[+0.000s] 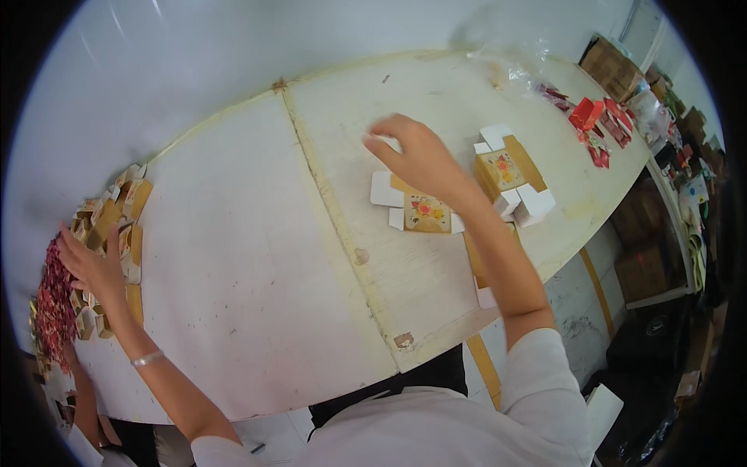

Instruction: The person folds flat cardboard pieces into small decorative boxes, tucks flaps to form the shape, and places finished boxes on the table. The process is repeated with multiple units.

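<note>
My left hand (99,272) is over a cluster of small gold-and-white cardboard boxes (134,198) at the table's left end. Its fingers are stretched and its thumb stands apart, with nothing held. My right hand (420,159) is raised above the table right of the seam, slightly blurred. A gap shows between its thumb and bent fingers, and I see nothing in them. Below it lies a gold carton (427,214) with a floral print and white flaps spread. Beyond my right wrist sits another gold carton (502,170), also with open flaps. My forearm partly covers a further gold carton (475,261).
A heap of small dark-red packets (56,303) lies beyond the left boxes, near another person's arm (84,397). Red boxes (587,114) and clear plastic wrap (517,70) lie at the far right. The white table (233,257) has a taped seam. Cartons crowd a shelf (650,241).
</note>
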